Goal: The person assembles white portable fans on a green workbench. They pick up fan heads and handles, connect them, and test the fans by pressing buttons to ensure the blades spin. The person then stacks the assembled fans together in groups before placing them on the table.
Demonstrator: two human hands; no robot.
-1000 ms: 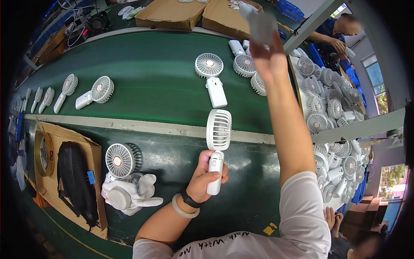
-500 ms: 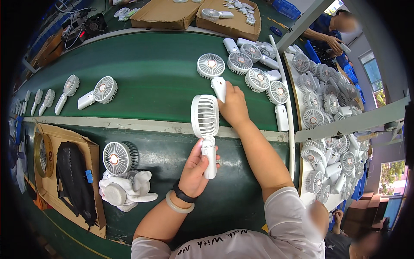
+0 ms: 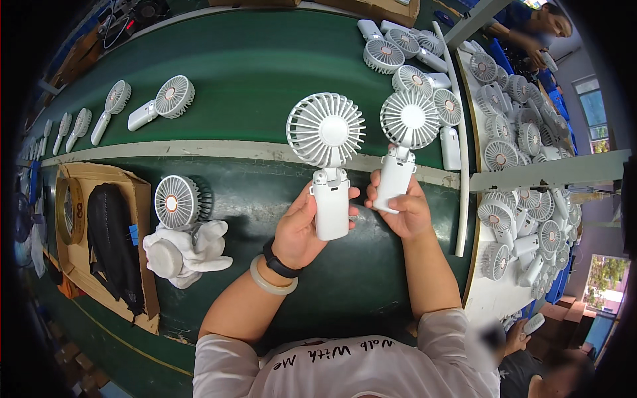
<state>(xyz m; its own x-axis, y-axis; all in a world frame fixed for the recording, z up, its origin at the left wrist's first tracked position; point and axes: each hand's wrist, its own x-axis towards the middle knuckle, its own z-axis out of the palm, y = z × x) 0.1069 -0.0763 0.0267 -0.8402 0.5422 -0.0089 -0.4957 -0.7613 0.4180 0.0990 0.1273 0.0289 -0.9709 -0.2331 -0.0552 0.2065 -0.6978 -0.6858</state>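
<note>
In front of my chest my left hand [image 3: 297,225] is closed round the white handle of a handheld fan [image 3: 332,207]. Its round slatted head points up, and the smooth back of the handle faces me. Beside it, a little to the right, my right hand [image 3: 409,213] grips a second white handheld fan [image 3: 395,178] by the lower handle. That one also stands upright, leaning slightly right, its head overlapping a fan lying behind it. The two fans are apart. Several more white fans [image 3: 383,56] lie bunched on the green belt beyond my right hand.
A row of fans [image 3: 174,97] lies along the belt [image 3: 232,79] at the left. On the near bench are another fan [image 3: 176,202], white gloves [image 3: 199,249] and a cardboard box [image 3: 142,199] holding a black pouch. Fans crowd a side table [image 3: 488,268]; two other people sit beyond.
My right hand has picked up a fan from the belt and drawn it back beside the other one. The fan in my left hand has turned round, showing its back.
</note>
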